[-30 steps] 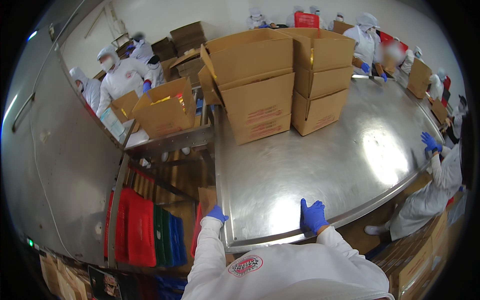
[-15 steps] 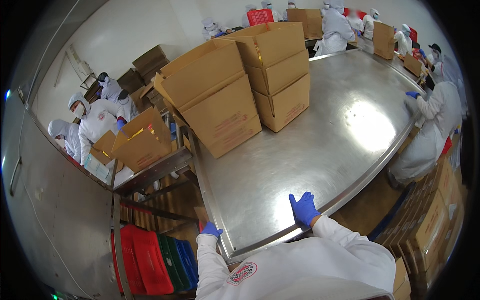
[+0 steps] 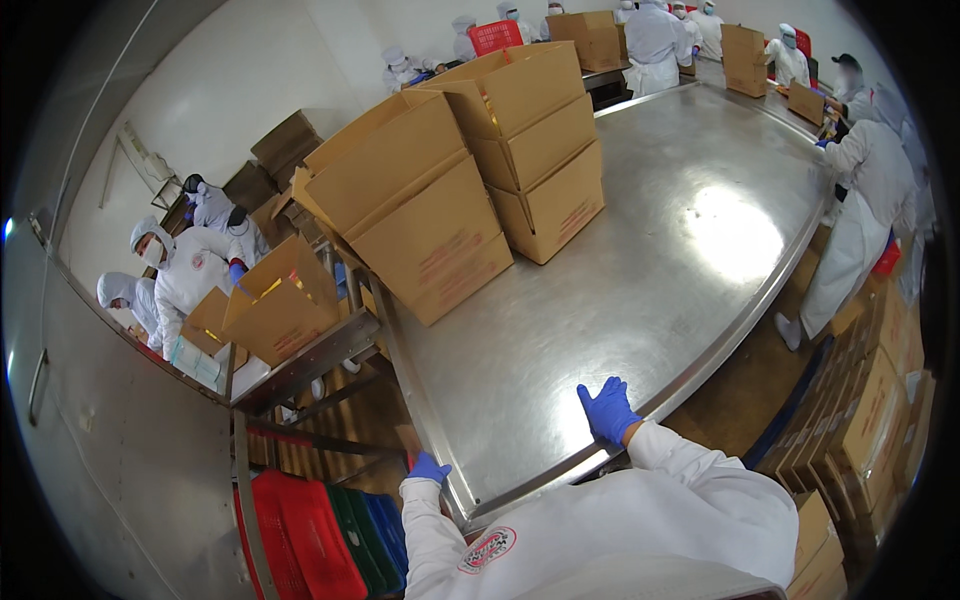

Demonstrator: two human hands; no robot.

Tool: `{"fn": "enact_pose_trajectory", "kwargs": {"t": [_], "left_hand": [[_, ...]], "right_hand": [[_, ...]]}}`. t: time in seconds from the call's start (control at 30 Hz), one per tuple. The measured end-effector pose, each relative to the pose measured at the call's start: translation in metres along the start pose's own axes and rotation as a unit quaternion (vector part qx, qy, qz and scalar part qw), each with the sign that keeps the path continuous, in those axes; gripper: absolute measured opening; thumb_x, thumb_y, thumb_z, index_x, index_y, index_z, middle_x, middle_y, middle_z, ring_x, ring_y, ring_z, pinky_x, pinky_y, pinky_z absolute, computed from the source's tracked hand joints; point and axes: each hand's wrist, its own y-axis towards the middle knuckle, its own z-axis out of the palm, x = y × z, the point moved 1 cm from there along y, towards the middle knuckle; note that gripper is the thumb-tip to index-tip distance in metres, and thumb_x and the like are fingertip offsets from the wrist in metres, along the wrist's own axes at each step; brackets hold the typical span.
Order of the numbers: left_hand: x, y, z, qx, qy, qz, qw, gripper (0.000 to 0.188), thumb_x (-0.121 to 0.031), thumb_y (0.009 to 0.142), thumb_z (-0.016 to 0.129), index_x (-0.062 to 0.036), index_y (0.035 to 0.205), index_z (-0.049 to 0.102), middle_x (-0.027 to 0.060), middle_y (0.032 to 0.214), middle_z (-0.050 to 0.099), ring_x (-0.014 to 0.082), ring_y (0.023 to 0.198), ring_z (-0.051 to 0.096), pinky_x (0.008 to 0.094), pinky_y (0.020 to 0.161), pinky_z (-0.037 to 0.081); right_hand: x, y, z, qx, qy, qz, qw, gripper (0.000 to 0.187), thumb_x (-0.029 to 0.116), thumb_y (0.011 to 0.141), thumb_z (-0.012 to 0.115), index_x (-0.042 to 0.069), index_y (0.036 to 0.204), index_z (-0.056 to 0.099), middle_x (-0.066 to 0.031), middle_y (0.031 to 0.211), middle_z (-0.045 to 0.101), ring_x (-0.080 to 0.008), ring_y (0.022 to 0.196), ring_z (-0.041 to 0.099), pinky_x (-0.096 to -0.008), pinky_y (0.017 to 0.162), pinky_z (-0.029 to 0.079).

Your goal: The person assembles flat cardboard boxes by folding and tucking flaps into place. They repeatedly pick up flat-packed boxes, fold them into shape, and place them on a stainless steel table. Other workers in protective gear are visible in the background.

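A stainless steel table (image 3: pixel 560 330) with a raised rim stretches away in front of me. My left hand (image 3: pixel 428 467), in a blue glove, is closed on the table's left rim near the front corner; its thumb shows, and most fingers are hidden. My right hand (image 3: pixel 608 411), also gloved in blue, lies open on the tabletop near the front rim, thumb apart from the fingers. Farther off on the table stand two tall open cardboard cartons, the left one (image 3: pixel 430 240) and the right one (image 3: pixel 548 215), with flaps raised. Neither hand touches them.
Left are a side bench with an open carton (image 3: pixel 285 310), co-workers (image 3: pixel 195 265), and red, green and blue crates (image 3: pixel 310 525) below. A co-worker (image 3: pixel 865 190) stands by the right rim. Stacked flat cartons (image 3: pixel 850 430) lie at lower right, and a metal door (image 3: pixel 110 430) at far left.
The view has shifted slightly, so the cartons sit a little farther left in it. The co-worker on the right has changed stance. Both my hands keep their places on the table.
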Motion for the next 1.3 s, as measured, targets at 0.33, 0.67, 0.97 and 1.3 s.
{"fn": "enact_pose_trajectory", "kwargs": {"t": [0.33,0.67,0.97,1.3], "left_hand": [[0.007,0.006,0.005,0.012,-0.013,0.000,1.000,0.070,-0.041,0.070,0.080,0.0028,0.115,0.049,0.0271,0.110,0.062,0.0396,0.103,0.061,0.0429,0.088,0.049],[-0.005,-0.010,-0.007,0.020,-0.042,-0.010,0.999,0.069,-0.042,0.072,0.078,0.0041,0.115,0.048,0.0283,0.115,0.059,0.0412,0.108,0.058,0.0437,0.092,0.047],[-0.004,-0.010,-0.004,0.016,-0.037,-0.016,0.999,0.073,-0.042,0.072,0.077,0.0050,0.118,0.046,0.0293,0.116,0.058,0.0420,0.110,0.057,0.0437,0.093,0.047],[0.001,-0.003,-0.003,0.037,-0.047,-0.026,0.998,0.074,-0.041,0.070,0.079,0.0054,0.118,0.047,0.0286,0.116,0.058,0.0411,0.109,0.057,0.0429,0.094,0.046]], "right_hand": [[-0.002,0.001,0.006,-0.011,0.007,0.002,1.000,0.094,0.032,0.074,0.073,0.014,0.149,0.020,-0.0477,0.135,0.026,-0.0600,0.129,0.026,-0.0667,0.103,0.024],[-0.001,-0.013,-0.013,0.012,0.045,0.015,0.999,0.093,0.032,0.075,0.073,0.017,0.149,0.019,-0.0442,0.139,0.024,-0.0567,0.131,0.027,-0.0638,0.101,0.030],[-0.057,-0.023,-0.044,0.024,0.115,0.097,0.988,0.100,0.044,0.071,0.074,0.019,0.150,0.018,-0.0346,0.143,0.030,-0.0517,0.131,0.032,-0.0649,0.104,0.025],[-0.058,-0.005,0.009,-0.004,-0.031,0.177,0.984,0.055,0.019,0.095,0.039,0.002,0.146,0.026,-0.0446,0.133,0.035,-0.0561,0.121,0.042,-0.0639,0.099,0.030]]}}
